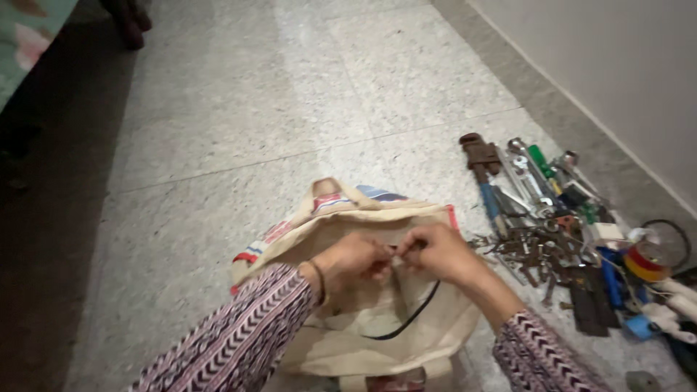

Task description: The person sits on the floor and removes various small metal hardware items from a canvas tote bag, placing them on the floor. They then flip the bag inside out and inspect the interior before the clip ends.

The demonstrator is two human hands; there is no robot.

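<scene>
Hands meet at lower centre: left hand (357, 260) and right hand (435, 252) pinch the mouth of a soft, light cloth bag (377, 327), best gripped at its rim.

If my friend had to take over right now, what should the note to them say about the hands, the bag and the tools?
Left hand: closed, fingers pinching something small at the mouth of the cloth bag.
Right hand: closed too, pinching the same spot; fingertips of both hands meet. What they pinch is too small to tell.
Bag: cream cloth, lying on the floor in front of the person, a black cord lying across it.
Tools: spread on the floor to the right by the wall, among them a pipe wrench, spanners and a roll of tape.
Done: tools lie outside the bag.
Left: hands are at the bag's opening; no tool is in hand.
</scene>
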